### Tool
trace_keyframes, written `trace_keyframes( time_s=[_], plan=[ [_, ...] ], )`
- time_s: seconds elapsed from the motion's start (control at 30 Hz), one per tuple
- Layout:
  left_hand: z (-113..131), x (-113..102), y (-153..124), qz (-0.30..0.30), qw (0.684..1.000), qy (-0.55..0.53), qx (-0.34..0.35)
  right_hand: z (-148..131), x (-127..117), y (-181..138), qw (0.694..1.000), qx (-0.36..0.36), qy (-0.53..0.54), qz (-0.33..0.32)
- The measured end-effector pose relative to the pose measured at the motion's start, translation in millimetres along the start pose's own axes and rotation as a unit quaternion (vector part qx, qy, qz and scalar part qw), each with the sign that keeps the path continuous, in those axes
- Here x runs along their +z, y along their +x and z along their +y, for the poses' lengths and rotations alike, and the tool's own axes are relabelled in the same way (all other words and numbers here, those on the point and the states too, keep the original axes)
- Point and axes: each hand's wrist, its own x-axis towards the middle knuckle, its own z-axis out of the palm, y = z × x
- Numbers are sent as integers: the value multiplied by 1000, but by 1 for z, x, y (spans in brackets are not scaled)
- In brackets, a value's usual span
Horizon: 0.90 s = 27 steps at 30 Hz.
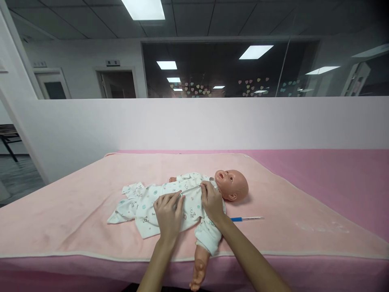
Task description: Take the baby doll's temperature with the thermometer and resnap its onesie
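Observation:
A baby doll (232, 184) lies on its back, its head to the right, dressed in a white baby shirt (190, 207) with small prints. White printed pants (130, 205) extend to the left. On the shirt's front, my left hand (168, 211) has its fingers bent and closed on the fabric around the belly. Near the collar, my right hand (212, 200) pinches the shirt between thumb and fingers. A fold of cloth is drawn between the two hands. The doll's near arm (200, 265) comes out of its sleeve and hangs past the table's front edge.
A thermometer-like stick with a blue end (237, 219) lies right of my right hand. Under the doll is a peach blanket (79, 194) on a pink-covered table (349, 178). A white low wall (212, 123) with glass above it stands behind.

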Motion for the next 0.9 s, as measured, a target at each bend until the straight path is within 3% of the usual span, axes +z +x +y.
trace_keyframes(
  time_s=[0.9],
  plan=[
    [2, -1, 1, -10, 1000, -25, 0, 2, 1, -1, 1000, -4, -6, 1]
  ],
)
